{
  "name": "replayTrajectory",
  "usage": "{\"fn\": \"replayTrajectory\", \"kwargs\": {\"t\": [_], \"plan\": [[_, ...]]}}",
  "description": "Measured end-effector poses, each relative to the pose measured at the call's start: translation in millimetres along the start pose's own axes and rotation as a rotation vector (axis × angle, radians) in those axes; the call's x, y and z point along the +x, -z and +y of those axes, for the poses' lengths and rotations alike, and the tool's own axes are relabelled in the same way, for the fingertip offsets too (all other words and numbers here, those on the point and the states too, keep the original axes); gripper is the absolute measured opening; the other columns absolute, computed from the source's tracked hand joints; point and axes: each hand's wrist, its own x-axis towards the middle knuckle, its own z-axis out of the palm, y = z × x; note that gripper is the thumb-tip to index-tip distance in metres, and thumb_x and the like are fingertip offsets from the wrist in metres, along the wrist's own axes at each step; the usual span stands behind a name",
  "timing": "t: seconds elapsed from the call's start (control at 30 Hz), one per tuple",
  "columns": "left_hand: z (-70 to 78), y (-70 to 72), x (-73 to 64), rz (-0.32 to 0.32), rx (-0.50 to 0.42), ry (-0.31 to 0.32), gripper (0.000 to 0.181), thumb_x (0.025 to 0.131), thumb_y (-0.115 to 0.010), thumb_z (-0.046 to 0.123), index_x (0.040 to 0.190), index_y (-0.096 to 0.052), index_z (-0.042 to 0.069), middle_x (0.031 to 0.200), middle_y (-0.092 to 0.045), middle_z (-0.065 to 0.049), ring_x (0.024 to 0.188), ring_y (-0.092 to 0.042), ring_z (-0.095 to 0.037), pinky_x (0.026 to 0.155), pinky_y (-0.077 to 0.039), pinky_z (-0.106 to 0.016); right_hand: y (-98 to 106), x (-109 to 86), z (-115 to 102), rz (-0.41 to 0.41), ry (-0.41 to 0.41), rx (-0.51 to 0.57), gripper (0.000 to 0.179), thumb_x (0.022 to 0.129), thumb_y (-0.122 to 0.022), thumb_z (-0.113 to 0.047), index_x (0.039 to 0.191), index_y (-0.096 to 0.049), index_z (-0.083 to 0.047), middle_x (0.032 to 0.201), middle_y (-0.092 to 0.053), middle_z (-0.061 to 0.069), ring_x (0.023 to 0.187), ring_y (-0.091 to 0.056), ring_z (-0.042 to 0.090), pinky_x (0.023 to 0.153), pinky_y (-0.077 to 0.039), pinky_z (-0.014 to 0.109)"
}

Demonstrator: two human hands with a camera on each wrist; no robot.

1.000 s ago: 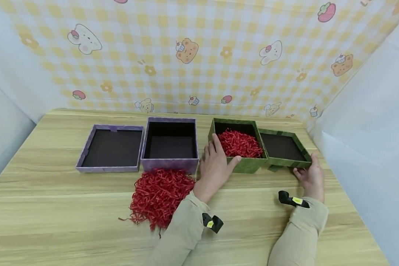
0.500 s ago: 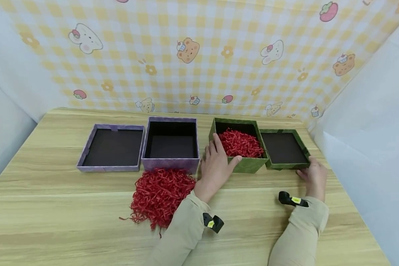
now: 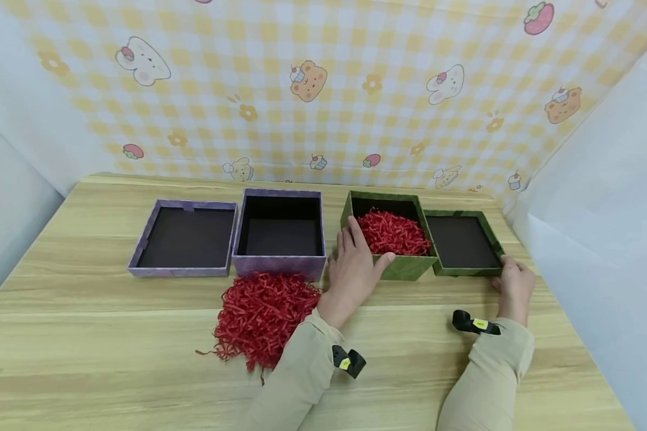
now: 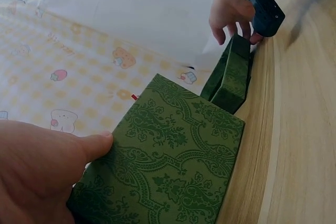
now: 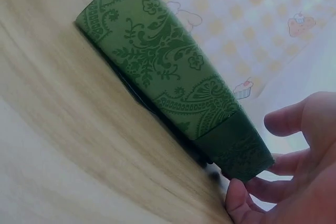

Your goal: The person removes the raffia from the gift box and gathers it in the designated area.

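Observation:
My left hand [image 3: 351, 274] rests against the near left corner of a green patterned box [image 3: 404, 267], fingers along its left side and thumb at the front rim. Red shredded paper [image 3: 390, 232] lies inside this box. To its right, my right hand [image 3: 516, 282] holds the near right corner of the green box lid [image 3: 460, 242], which lies inside-up. In the right wrist view the fingertips [image 5: 239, 195] reach under the lid's corner, and a narrow dark gap shows beneath the lid. The far fingers of the left hand are hidden in the left wrist view.
An open purple box [image 3: 280, 265] with a dark interior stands left of the green box. Its purple lid [image 3: 180, 273] lies inside-up farther left. A loose heap of red shredded paper [image 3: 264, 320] sits before the purple box. A yellow checked cloth [image 3: 334, 131] hangs behind the table.
The green lid's raised near right edge has come down, and the ribbon under it is now mostly hidden. My right hand shifted slightly right with it; the left hand stayed on the box.

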Motion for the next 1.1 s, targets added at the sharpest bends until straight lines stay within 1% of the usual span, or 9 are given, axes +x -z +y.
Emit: {"fn": "replayTrajectory", "kwargs": {"t": [0.17, 0.3, 0.37, 0.47, 0.57, 0.7, 0.83, 0.97, 1.1], "plan": [[0.4, -0.9, -0.1, 0.001, 0.008, -0.002, 0.096, 0.089, -0.049, 0.054, 0.148, 0.008, 0.005, 0.152, -0.010, -0.021, 0.138, -0.010, -0.034, 0.101, -0.025, -0.058, 1.3, -0.9, -1.2, 0.041, 0.022, 0.053, 0.017, 0.096, -0.046, -0.025, 0.105, -0.054, -0.012, 0.106, -0.041, 0.002, 0.051, -0.042, 0.005, 0.051, -0.041, 0.017], [-3.3, 1.8, 2.2, -0.034, -0.002, -0.026, 0.094, 0.091, -0.047, 0.054, 0.148, 0.010, 0.006, 0.152, -0.008, -0.021, 0.138, -0.009, -0.034, 0.102, -0.024, -0.057, 2.1, -0.4, -1.8, 0.058, 0.038, 0.059, 0.017, 0.096, -0.047, -0.023, 0.107, -0.054, -0.012, 0.089, -0.044, -0.002, 0.044, -0.039, 0.004, 0.048, -0.040, 0.018], [-5.5, 4.4, 3.4, -0.060, -0.016, -0.042, 0.092, 0.092, -0.046, 0.053, 0.148, 0.010, 0.005, 0.152, -0.007, -0.021, 0.138, -0.008, -0.035, 0.103, -0.024, -0.056, 2.5, 0.5, -1.7, 0.074, 0.048, 0.020, 0.025, 0.096, -0.046, -0.023, 0.114, -0.055, -0.010, 0.092, -0.048, -0.001, 0.045, -0.041, 0.004, 0.049, -0.040, 0.018], [-6.4, 7.1, 3.4, -0.088, -0.041, -0.050, 0.089, 0.094, -0.044, 0.050, 0.147, 0.011, 0.005, 0.152, -0.005, -0.022, 0.138, -0.006, -0.035, 0.103, -0.025, -0.055, 3.5, 1.8, -3.6, 0.105, 0.059, -0.036, 0.027, 0.096, -0.046, -0.024, 0.116, -0.057, -0.011, 0.099, -0.052, 0.002, 0.049, -0.044, 0.006, 0.052, -0.039, 0.019], [-4.3, 7.1, 2.1, -0.096, -0.059, -0.036, 0.089, 0.094, -0.044, 0.049, 0.147, 0.013, 0.006, 0.152, -0.002, -0.021, 0.138, -0.005, -0.036, 0.101, -0.027, -0.056, 4.1, 2.6, -5.9, 0.126, 0.077, -0.070, 0.029, 0.096, -0.043, -0.024, 0.119, -0.058, -0.013, 0.126, -0.045, 0.008, 0.081, -0.055, 0.011, 0.072, -0.042, 0.021], [-3.7, 6.6, 1.4, -0.093, -0.060, -0.024, 0.089, 0.094, -0.044, 0.050, 0.147, 0.013, 0.007, 0.152, -0.001, -0.021, 0.139, -0.005, -0.034, 0.101, -0.026, -0.057, 3.2, 2.2, -10.1, 0.238, 0.121, 0.016, 0.016, 0.095, -0.045, -0.021, 0.096, -0.061, -0.020, 0.119, -0.051, 0.004, 0.116, -0.040, 0.014, 0.096, -0.030, 0.023], [-5.1, 6.7, 1.9, -0.109, -0.062, -0.015, 0.089, 0.095, -0.043, 0.049, 0.147, 0.015, 0.007, 0.153, 0.000, -0.020, 0.138, -0.005, -0.034, 0.101, -0.027, -0.056, 1.9, -0.4, -19.7, 0.324, 0.181, 0.212, 0.018, 0.092, -0.052, -0.013, 0.078, -0.060, -0.020, 0.092, -0.054, -0.009, 0.100, -0.046, 0.010, 0.090, -0.031, 0.020], [-6.7, 6.8, 2.6, -0.138, -0.076, -0.020, 0.088, 0.096, -0.042, 0.048, 0.146, 0.017, 0.007, 0.152, 0.004, -0.020, 0.138, -0.004, -0.034, 0.103, -0.026, -0.052, -1.5, -9.7, -31.1, 0.260, 0.225, 0.341, 0.018, 0.091, -0.052, -0.007, 0.079, -0.065, -0.013, 0.085, -0.058, -0.007, 0.084, -0.051, 0.006, 0.075, -0.038, 0.016], [-7.6, 7.2, 3.1, -0.146, -0.087, -0.038, 0.087, 0.096, -0.042, 0.047, 0.146, 0.018, 0.008, 0.152, 0.005, -0.021, 0.138, -0.003, -0.035, 0.105, -0.024, -0.051, -6.8, -27.1, -41.9, 0.006, 0.256, 0.338, 0.010, 0.095, -0.051, -0.013, 0.098, -0.061, -0.011, 0.086, -0.063, -0.001, 0.075, -0.061, 0.009, 0.062, -0.047, 0.015]]}}
